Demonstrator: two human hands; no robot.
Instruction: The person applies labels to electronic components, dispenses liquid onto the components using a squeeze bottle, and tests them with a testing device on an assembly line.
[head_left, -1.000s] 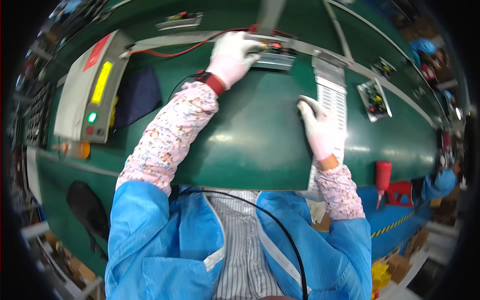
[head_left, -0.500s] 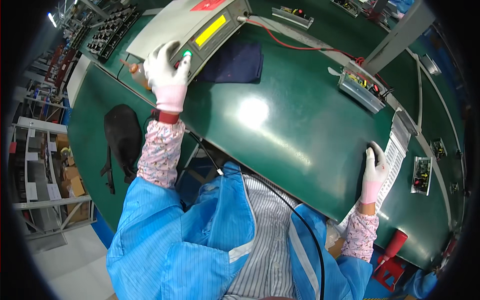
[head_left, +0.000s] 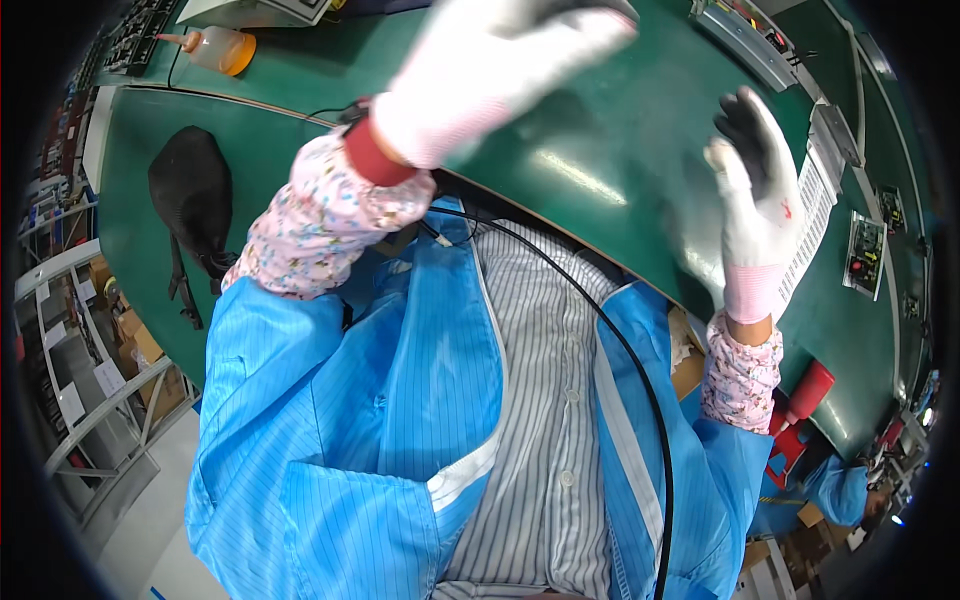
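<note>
My left hand [head_left: 490,75], in a white glove with dark fingertips, is raised over the green bench [head_left: 600,170]. Its fingers point right, partly cut off by the upper edge, with nothing seen in them. My right hand [head_left: 760,200], gloved alike, hovers at the right with thumb and fingers apart, holding nothing. Beside it lies a long printed paper sheet [head_left: 818,190]. Beyond the right hand is a circuit board in a metal bracket [head_left: 745,45]. At the upper left, part of a pale instrument case [head_left: 255,12] shows.
A squeeze bottle with orange liquid [head_left: 222,50] stands near the instrument. A black bag [head_left: 190,190] lies at the left. Another circuit board [head_left: 865,255] and a red cylindrical tool [head_left: 806,390] are at the right. A black cable [head_left: 625,345] crosses my front.
My left hand has left the instrument's front and swung right. My right hand has lifted and opened wider. The view has shifted, leaving most of the instrument out of sight.
</note>
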